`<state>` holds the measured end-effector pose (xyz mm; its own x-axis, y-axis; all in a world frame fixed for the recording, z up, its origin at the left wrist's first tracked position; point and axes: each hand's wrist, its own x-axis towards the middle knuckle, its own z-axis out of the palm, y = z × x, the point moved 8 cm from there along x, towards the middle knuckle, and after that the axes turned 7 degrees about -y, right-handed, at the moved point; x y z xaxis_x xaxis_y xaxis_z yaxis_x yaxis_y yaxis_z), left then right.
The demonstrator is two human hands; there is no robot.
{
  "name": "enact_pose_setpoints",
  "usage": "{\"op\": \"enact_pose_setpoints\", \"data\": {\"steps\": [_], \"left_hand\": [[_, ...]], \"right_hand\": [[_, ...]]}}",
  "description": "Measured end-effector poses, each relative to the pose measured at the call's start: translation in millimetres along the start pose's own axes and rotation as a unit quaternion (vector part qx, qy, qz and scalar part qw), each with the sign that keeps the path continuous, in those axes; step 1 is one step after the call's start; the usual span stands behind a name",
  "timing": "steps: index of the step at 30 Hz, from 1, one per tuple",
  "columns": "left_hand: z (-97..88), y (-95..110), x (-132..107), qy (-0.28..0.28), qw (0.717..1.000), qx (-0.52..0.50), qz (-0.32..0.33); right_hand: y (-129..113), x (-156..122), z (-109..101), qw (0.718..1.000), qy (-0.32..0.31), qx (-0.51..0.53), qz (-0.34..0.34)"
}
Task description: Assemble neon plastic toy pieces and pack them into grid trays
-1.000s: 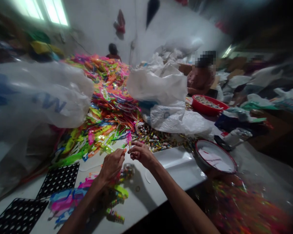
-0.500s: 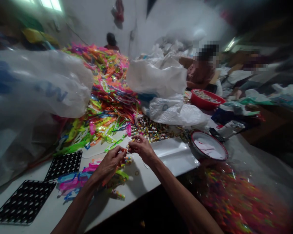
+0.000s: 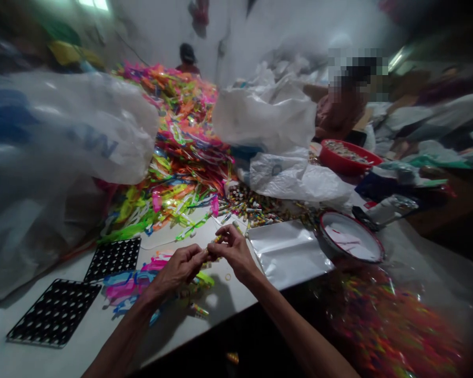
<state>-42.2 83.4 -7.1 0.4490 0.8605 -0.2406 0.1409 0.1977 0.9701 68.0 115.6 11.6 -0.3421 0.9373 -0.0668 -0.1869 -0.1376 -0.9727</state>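
Note:
My left hand and my right hand meet over the white table, fingertips pinched together. Between them is a small yellow-patterned tube, mostly covered by the fingers. Under and beside my left forearm lie colourful plastic pieces shaped like glasses, pink and blue. Another patterned tube rests near the table's front edge. A small ring lies below my right hand. Beyond my fingers spreads a heap of small patterned tubes.
Two black perforated trays lie at left. A tall pile of bright plastic pieces rises behind, beside a big plastic bag. Right are a clear plastic sheet, an enamel bowl and a red basin. A person sits beyond.
The whole view has shifted slightly, so the scene sits further right. My hands have drawn closer together, and the fingers now cover more of what they hold.

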Motion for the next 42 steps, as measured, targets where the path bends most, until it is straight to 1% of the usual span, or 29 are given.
{"op": "enact_pose_setpoints", "data": {"steps": [3,5,7,8,9,10,11,12,13,14,15,16,18,20,21,22,23,24,26,27,29,31,32,34,36,37,38,39,42], "left_hand": [[-5.1,-3,-8,0.002,0.997,0.073,-0.021],[-13.0,-4,-14,-0.008,0.99,0.135,-0.034],[-28.1,-3,-19,-0.009,0.973,0.228,-0.043],[-38.0,-1,-21,0.001,0.957,0.286,-0.043],[-48.1,0,-23,0.013,0.937,0.346,-0.046],[-57.5,2,-25,0.028,0.912,0.406,-0.052],[-64.6,3,-26,0.037,0.885,0.46,-0.06],[-68.7,4,-26,0.037,0.859,0.505,-0.067],[-70.1,4,-26,0.03,0.837,0.542,-0.07],[-69.9,3,-25,0.022,0.82,0.568,-0.072],[-69.4,3,-23,0.019,0.808,0.584,-0.07],[-69.7,3,-20,0.023,0.803,0.591,-0.067],[-76.8,8,-11,0.067,0.8,0.593,-0.059],[-88.2,15,6,0.119,0.789,0.601,-0.043],[-92.7,18,18,0.131,0.78,0.612,-0.028],[-94.5,19,31,0.121,0.767,0.63,-0.01],[-94.1,19,46,0.096,0.754,0.65,0.008],[-91.3,16,59,0.054,0.74,0.67,0.025],[-85.9,9,79,-0.012,0.718,0.694,0.051],[-84.1,7,85,-0.031,0.712,0.699,0.06],[-83.5,3,89,-0.038,0.708,0.702,0.071],[-83.7,1,87,-0.041,0.704,0.704,0.083],[-83.9,1,85,-0.038,0.705,0.702,0.096],[-84.3,8,79,-0.015,0.709,0.692,0.137],[-84.0,21,74,0.02,0.711,0.68,0.177],[-83.3,28,72,0.037,0.718,0.668,0.192],[-82.2,35,70,0.051,0.731,0.649,0.203],[-81.1,42,67,0.065,0.754,0.619,0.211],[-81.4,54,56,0.13,0.843,0.481,0.203]], "right_hand": [[7,-10,6,0.999,-0.019,0.028,0.023],[14,-8,8,0.997,-0.055,0.013,0.043],[20,5,8,0.989,-0.119,-0.066,0.056],[22,17,4,0.979,-0.136,-0.142,0.05],[23,32,-2,0.959,-0.134,-0.248,0.034],[21,49,-10,0.924,-0.11,-0.365,0.01],[18,66,-16,0.874,-0.077,-0.479,-0.013],[17,82,-19,0.824,-0.053,-0.564,-0.028],[17,97,-19,0.782,-0.039,-0.621,-0.036],[20,108,-17,0.757,-0.04,-0.651,-0.038],[23,117,-14,0.747,-0.048,-0.663,-0.037],[26,122,-10,0.743,-0.059,-0.665,-0.037],[30,121,0,0.73,-0.075,-0.679,-0.038],[33,108,10,0.72,-0.096,-0.687,-0.037],[33,99,15,0.717,-0.108,-0.688,-0.037],[34,89,20,0.715,-0.123,-0.687,-0.036],[34,79,24,0.716,-0.139,-0.684,-0.034],[35,69,28,0.717,-0.155,-0.678,-0.032],[34,52,29,0.729,-0.179,-0.66,-0.03],[33,47,25,0.741,-0.18,-0.646,-0.03],[27,44,6,0.769,-0.153,-0.62,-0.029],[19,48,-25,0.783,-0.094,-0.615,-0.014],[15,51,-43,0.777,-0.058,-0.626,0.002],[6,58,-77,0.741,0.014,-0.67,0.046],[1,63,-99,0.698,0.058,-0.708,0.086],[1,65,-104,0.685,0.065,-0.719,0.1],[3,66,-105,0.678,0.065,-0.724,0.109],[5,66,-103,0.675,0.063,-0.727,0.111],[10,58,-88,0.677,0.073,-0.727,0.092]]}}
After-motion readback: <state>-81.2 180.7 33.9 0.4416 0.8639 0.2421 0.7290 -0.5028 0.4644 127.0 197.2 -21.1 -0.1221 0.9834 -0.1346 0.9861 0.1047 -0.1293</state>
